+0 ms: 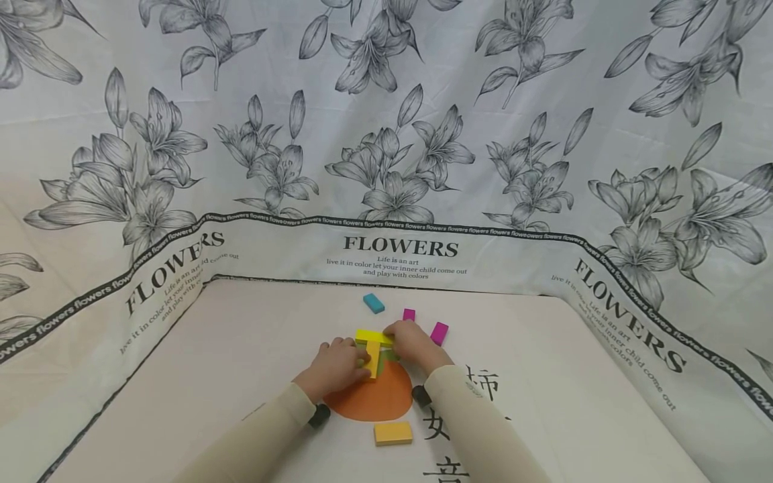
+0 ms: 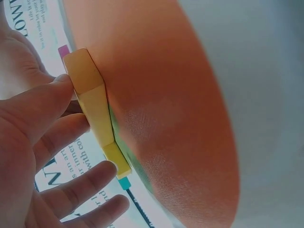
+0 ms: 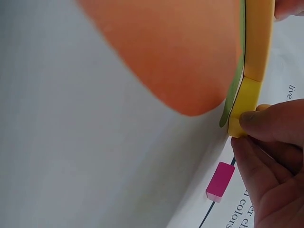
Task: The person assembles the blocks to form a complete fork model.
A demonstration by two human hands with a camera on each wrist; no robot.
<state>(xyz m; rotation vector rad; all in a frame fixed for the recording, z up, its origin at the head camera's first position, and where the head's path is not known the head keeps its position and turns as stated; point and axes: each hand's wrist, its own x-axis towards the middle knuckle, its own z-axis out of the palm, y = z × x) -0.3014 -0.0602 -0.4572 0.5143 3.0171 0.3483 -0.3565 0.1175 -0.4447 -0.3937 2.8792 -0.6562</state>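
Observation:
A yellow block (image 1: pixel 367 336) lies crosswise near the top of the orange printed shape (image 1: pixel 374 401). An orange-yellow block (image 1: pixel 373 362) meets it, forming a T. My right hand (image 1: pixel 413 345) pinches the yellow block's right end between thumb and fingers; the right wrist view shows this yellow end (image 3: pixel 244 97) up close. My left hand (image 1: pixel 335 367) is at the left side of the orange-yellow block. In the left wrist view, its thumb and index finger touch that block (image 2: pixel 88 80), while the other fingers are spread near the yellow block (image 2: pixel 117 161).
Beyond the hands lie a blue block (image 1: pixel 374 303) and two magenta blocks (image 1: pixel 439 333) (image 1: pixel 408 314). Another orange-yellow block (image 1: pixel 393 433) sits nearer me, below the orange shape. Black characters (image 1: pixel 447 424) mark the pale cloth, and a flower-printed curtain (image 1: pixel 395 181) stands behind.

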